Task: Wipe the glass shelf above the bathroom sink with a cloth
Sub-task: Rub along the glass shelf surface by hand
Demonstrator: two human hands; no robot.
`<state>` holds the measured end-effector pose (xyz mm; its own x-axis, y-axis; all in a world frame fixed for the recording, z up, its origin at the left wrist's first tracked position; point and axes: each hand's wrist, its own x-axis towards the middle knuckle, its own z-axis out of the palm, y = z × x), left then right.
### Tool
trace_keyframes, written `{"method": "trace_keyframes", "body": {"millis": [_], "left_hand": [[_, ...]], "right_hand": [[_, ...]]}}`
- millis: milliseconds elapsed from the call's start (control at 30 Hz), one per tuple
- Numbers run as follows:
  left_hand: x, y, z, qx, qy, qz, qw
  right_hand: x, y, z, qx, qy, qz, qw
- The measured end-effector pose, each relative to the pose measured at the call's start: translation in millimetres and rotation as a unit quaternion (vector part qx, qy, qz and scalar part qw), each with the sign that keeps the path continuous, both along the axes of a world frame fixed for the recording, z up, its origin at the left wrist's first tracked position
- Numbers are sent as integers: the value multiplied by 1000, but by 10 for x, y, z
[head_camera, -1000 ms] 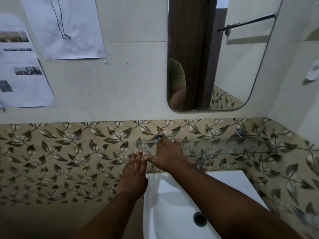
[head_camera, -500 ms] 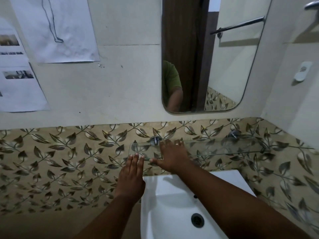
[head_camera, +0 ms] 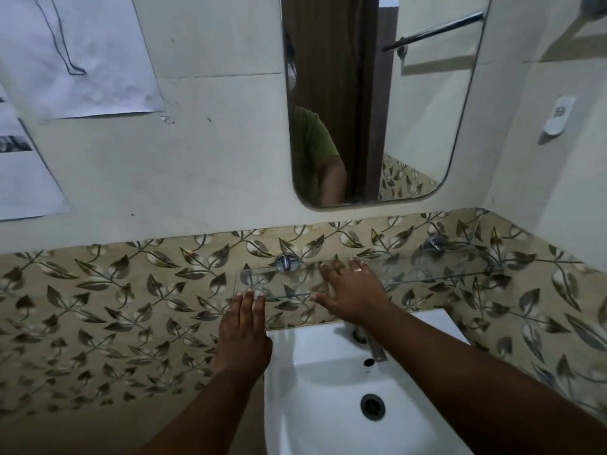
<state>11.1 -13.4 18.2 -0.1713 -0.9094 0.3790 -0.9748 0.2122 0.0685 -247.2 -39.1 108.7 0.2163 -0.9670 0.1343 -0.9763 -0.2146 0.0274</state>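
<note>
Both hands are lying flat, holding nothing: I'm seeing the right hand (head_camera: pixel 353 293) on the glass shelf (head_camera: pixel 427 274), the left hand (head_camera: pixel 243 330) below its corner.

Glass shelf (head_camera: pixel 427 274) on two metal wall brackets (head_camera: pixel 286 261). Right hand (head_camera: pixel 353 292) flat on it; left fingertips (head_camera: pixel 248 295) touching front edge.

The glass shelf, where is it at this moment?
In the head view, the glass shelf hangs on the leaf-patterned tiles, below the mirror and above the white sink; the right hand lies flat on it.
</note>
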Motion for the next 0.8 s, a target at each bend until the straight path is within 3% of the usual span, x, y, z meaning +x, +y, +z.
{"method": "trace_keyframes", "body": {"millis": [200, 433, 667, 800], "left_hand": [[-39, 19, -15, -24, -22, 4, 999], [-45, 44, 55, -13, -49, 1, 999], [-130, 2, 142, 17, -56, -9, 998], [-172, 4, 180, 24, -57, -5, 998]], "right_hand": [[277, -65, 13, -11, -29, -15, 999], [-120, 83, -80, -7, 23, 54, 998], [-49, -72, 61, 31, -11, -14, 999], [140, -72, 5, 9, -22, 12, 1000]]}}
